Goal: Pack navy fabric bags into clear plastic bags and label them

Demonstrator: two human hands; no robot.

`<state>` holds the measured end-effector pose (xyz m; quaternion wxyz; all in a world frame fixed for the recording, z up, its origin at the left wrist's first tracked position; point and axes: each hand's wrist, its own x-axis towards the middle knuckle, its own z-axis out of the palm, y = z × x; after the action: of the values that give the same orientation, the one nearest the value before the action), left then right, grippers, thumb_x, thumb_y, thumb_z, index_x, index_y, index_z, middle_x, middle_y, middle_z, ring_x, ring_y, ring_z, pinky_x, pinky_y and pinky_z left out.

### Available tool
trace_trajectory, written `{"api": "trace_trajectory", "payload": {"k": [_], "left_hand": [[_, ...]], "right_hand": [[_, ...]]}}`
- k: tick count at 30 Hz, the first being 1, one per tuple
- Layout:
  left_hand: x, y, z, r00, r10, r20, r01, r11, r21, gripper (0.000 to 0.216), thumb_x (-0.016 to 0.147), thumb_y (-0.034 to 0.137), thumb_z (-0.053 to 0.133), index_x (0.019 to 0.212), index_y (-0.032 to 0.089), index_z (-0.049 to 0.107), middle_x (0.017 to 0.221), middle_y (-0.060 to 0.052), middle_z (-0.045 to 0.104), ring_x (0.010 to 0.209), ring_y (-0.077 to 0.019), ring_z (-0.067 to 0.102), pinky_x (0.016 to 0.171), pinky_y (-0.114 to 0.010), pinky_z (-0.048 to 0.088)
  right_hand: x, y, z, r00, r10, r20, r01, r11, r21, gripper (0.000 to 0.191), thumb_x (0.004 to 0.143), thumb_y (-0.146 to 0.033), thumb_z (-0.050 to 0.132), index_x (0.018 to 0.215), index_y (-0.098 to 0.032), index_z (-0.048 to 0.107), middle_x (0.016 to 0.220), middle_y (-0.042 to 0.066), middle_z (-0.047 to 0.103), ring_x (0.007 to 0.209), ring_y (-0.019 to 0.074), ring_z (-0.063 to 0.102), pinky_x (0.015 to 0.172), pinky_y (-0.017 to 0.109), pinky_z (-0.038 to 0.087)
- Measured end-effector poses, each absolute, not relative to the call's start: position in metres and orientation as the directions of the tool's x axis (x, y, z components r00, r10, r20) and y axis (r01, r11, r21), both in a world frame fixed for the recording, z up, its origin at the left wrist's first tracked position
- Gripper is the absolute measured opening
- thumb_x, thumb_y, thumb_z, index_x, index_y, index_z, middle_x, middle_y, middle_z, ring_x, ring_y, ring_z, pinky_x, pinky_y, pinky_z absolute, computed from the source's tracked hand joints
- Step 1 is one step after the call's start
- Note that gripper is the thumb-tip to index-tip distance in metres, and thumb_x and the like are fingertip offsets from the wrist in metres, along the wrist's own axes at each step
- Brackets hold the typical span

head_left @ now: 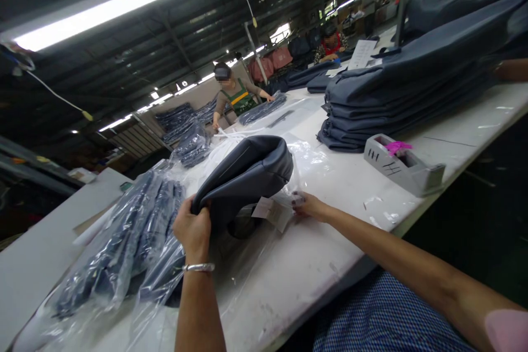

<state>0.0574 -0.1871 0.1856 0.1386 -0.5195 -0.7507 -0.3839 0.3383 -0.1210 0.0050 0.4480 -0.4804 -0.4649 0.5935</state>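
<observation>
My left hand (193, 228), a metal bracelet at its wrist, is closed around one end of a folded dark blue-grey fabric item (256, 173). The item's far end bulges in a rounded fold above the table. On its right side my right hand (307, 206) pinches the edge of a clear plastic bag (305, 159). Small pale tags (272, 213) hang between the item and my right hand. How far the plastic bag covers the item I cannot make out. Plastic-wrapped dark items (119, 236) lie left of my left hand.
A stack of folded dark fabric items (383, 93) stands at the right on the white table (330, 253). In front of it sits a grey holder (402, 168) with something pink inside. Across the table a co-worker (237, 93) handles a plastic-wrapped item (264, 107); another person (330, 47) works farther back.
</observation>
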Motion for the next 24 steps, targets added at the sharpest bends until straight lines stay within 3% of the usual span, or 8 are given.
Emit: {"api": "trace_trajectory", "payload": {"k": [3,7,11,13,16,20,22,24], "left_hand": [[0.066,-0.191,0.182,-0.432,0.679,0.594,0.882,0.181,0.436,0.034,0.079,0.038,0.062,0.110,0.027,0.068,0.090,-0.002,0.073,0.087,-0.0237,0.066,0.076,-0.033,0.045],[0.088,-0.216,0.163,-0.398,0.712,0.578,0.899,0.176,0.401,0.039,0.082,0.031,0.059,0.120,0.029,0.064,0.104,-0.003,0.074,0.094,-0.0260,0.068,0.080,-0.035,0.048],[0.106,-0.263,0.114,-0.338,0.790,0.512,0.915,0.147,0.377,0.067,0.076,0.013,0.056,0.139,0.034,0.047,0.127,-0.002,0.067,0.099,-0.0269,0.068,0.080,-0.037,0.053],[0.108,-0.288,0.082,-0.268,0.825,0.497,0.935,0.099,0.340,0.079,0.073,0.008,0.054,0.145,0.037,0.039,0.129,-0.002,0.065,0.103,-0.0271,0.068,0.078,-0.036,0.056],[0.108,-0.316,0.039,-0.028,0.864,0.503,0.981,-0.072,0.178,0.094,0.071,0.001,0.050,0.151,0.043,0.023,0.128,-0.003,0.064,0.108,-0.0267,0.066,0.083,-0.038,0.058],[0.116,-0.326,0.024,0.199,0.834,0.515,0.978,-0.201,-0.053,0.098,0.074,0.001,0.052,0.154,0.040,0.010,0.129,-0.009,0.061,0.121,-0.0329,0.058,0.105,-0.055,0.046],[0.126,-0.322,0.034,0.254,0.825,0.505,0.967,-0.234,-0.104,0.094,0.079,0.009,0.057,0.154,0.037,0.009,0.140,-0.011,0.054,0.132,-0.0359,0.049,0.113,-0.064,0.032],[0.139,-0.315,0.046,0.344,0.814,0.468,0.938,-0.321,-0.131,0.089,0.081,0.014,0.059,0.154,0.035,0.014,0.150,-0.010,0.045,0.139,-0.0347,0.040,0.116,-0.062,0.029]], "right_hand": [[0.354,-0.165,0.009,-0.265,0.937,-0.227,-0.113,-0.264,-0.958,0.044,0.073,-0.024,0.077,0.114,-0.017,0.062,0.084,0.005,0.070,0.066,0.0148,0.066,0.059,0.025,0.056],[0.379,-0.217,0.005,-0.262,0.932,-0.249,-0.127,-0.289,-0.949,0.036,0.074,-0.038,0.074,0.100,-0.013,0.067,0.070,0.004,0.067,0.059,0.0129,0.062,0.052,0.021,0.052],[0.409,-0.247,-0.002,-0.174,0.932,-0.317,-0.110,-0.338,-0.935,0.038,0.071,-0.036,0.070,0.104,-0.018,0.064,0.095,0.008,0.072,0.063,0.0136,0.064,0.052,0.023,0.053],[0.423,-0.253,-0.004,-0.126,0.928,-0.350,-0.092,-0.362,-0.928,0.039,0.070,-0.032,0.069,0.106,-0.019,0.062,0.100,0.008,0.072,0.076,0.0174,0.067,0.053,0.022,0.054],[0.436,-0.252,-0.003,-0.037,0.935,-0.352,-0.173,-0.353,-0.920,0.056,0.072,-0.035,0.069,0.123,-0.022,0.051,0.090,0.005,0.070,0.083,0.0225,0.069,0.056,0.027,0.057],[0.439,-0.235,-0.002,0.062,0.939,-0.337,-0.199,-0.319,-0.926,0.084,0.073,-0.050,0.073,0.142,-0.032,0.029,0.085,0.000,0.067,0.067,0.0226,0.069,0.051,0.033,0.058],[0.438,-0.224,-0.003,0.077,0.947,-0.312,-0.134,-0.300,-0.944,0.079,0.071,-0.057,0.074,0.136,-0.030,0.038,0.076,-0.002,0.066,0.058,0.0209,0.066,0.048,0.031,0.055],[0.437,-0.216,-0.005,0.072,0.957,-0.281,-0.091,-0.275,-0.957,0.063,0.069,-0.061,0.074,0.116,-0.025,0.054,0.067,-0.003,0.063,0.055,0.0192,0.064,0.047,0.028,0.053]]}}
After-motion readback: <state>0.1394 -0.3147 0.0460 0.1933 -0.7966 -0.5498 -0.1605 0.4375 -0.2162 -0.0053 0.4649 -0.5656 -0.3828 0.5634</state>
